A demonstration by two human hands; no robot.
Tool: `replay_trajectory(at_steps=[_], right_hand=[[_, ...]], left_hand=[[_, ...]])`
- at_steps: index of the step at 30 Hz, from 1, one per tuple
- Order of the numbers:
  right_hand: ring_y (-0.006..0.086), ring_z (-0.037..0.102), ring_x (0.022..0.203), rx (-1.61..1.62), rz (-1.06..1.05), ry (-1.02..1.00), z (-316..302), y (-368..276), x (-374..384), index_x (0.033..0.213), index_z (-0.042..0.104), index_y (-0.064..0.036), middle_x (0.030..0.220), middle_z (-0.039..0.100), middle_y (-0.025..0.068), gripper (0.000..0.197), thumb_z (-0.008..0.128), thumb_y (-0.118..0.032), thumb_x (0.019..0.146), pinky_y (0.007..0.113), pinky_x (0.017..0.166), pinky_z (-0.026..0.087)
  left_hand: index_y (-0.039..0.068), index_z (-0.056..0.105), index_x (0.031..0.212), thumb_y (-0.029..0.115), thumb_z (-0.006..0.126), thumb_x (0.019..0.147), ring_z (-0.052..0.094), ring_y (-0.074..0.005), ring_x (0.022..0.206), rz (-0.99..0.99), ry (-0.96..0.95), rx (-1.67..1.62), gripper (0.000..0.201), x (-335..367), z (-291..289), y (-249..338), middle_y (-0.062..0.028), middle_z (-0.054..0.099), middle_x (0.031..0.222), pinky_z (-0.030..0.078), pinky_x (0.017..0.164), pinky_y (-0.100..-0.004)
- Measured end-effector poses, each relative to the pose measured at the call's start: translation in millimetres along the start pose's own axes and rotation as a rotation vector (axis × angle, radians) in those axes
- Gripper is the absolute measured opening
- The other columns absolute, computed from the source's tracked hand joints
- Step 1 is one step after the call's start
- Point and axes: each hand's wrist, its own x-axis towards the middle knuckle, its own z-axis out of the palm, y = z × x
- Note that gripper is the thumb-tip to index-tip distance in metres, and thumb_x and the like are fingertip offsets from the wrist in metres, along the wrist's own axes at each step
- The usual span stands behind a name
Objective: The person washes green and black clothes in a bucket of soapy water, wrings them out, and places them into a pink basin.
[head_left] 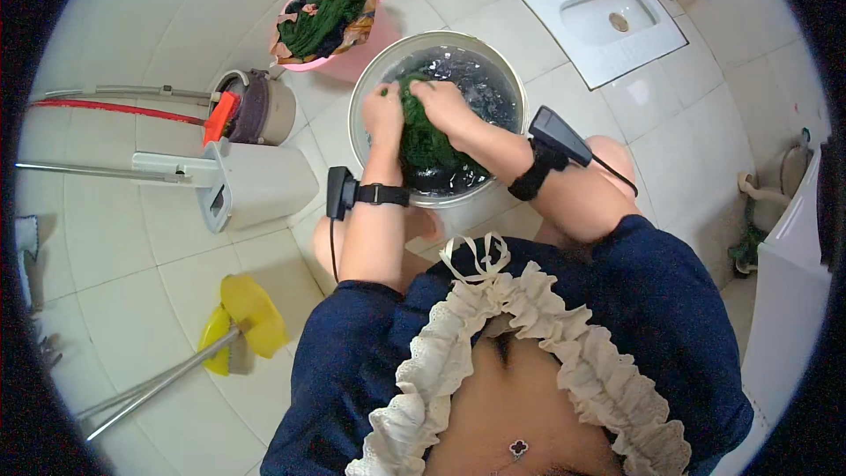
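A large round metal basin (521, 92) of dark, bubbly water stands on the floor before me. Wet dark green cloth (427, 143), perhaps knitted, is bunched up in it, partly under the water. My left hand (382, 112) is closed on the cloth's left side, near the basin's left wall. From the right, my right hand (443, 108) grips the same cloth, fingers curled into its upper part. The two hands are close together, with folds of green between them. Each forearm wears a black strap with a small device. Some fingertips are hidden in the cloth.
A pink bucket (357, 60) heaped with clothes stands beyond the basin to the left. Left of me are a round mop bucket (280, 110), a grey-white bucket (273, 185) and a yellow broom and dustpan set (256, 313). A squat toilet (573, 13) lies far right.
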Motion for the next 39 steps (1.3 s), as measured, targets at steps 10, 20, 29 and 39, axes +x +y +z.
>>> replay_trajectory(at_steps=[10, 20, 29, 39], right_hand=[[0.0212, 0.050, 0.096, -0.150, -0.223, -0.100, -35, -68, 5, 0.106, 0.043, 0.0073, 0.102, 0.052, 0.0179, 0.059, 0.047, -0.047, 0.083, 0.031, 0.082, 0.040], [0.0236, 0.054, 0.092, -0.613, -0.533, -0.566, -46, -54, 4, 0.111, 0.051, -0.0039, 0.103, 0.058, 0.0104, 0.057, 0.072, -0.029, 0.064, 0.031, 0.084, 0.040], [0.0156, 0.056, 0.067, 0.318, -0.120, -0.215, -30, -41, 20, 0.093, 0.054, 0.0027, 0.077, 0.059, 0.0084, 0.029, 0.055, -0.013, 0.069, 0.028, 0.062, 0.046], [0.0202, 0.058, 0.072, 0.805, 0.152, -0.367, -11, -23, 21, 0.083, 0.057, -0.0103, 0.081, 0.059, 0.0061, 0.047, 0.043, -0.055, 0.082, 0.035, 0.063, 0.049]], left_hand=[[0.000, 0.050, 0.111, 0.005, 0.071, 0.061, 0.056, -0.0138, 0.082, 0.196, -0.666, -0.189, 0.055, -43, -76, 63, -0.0060, 0.059, 0.090, 0.044, 0.076, -0.0253], [-0.001, 0.047, 0.106, -0.003, 0.060, 0.067, 0.058, -0.0198, 0.082, 0.181, -0.239, -1.183, 0.041, -31, -144, 94, -0.0103, 0.058, 0.093, 0.047, 0.074, -0.0307], [-0.005, 0.042, 0.104, -0.004, 0.054, 0.066, 0.058, -0.0241, 0.082, -0.087, -0.089, -1.036, 0.040, -13, -95, 24, -0.0141, 0.055, 0.093, 0.052, 0.065, -0.0336], [0.008, 0.052, 0.108, 0.033, 0.064, 0.070, 0.054, -0.0327, 0.089, 0.589, -0.069, -0.050, 0.047, -74, -64, 80, -0.0154, 0.047, 0.107, 0.046, 0.074, -0.0391]])
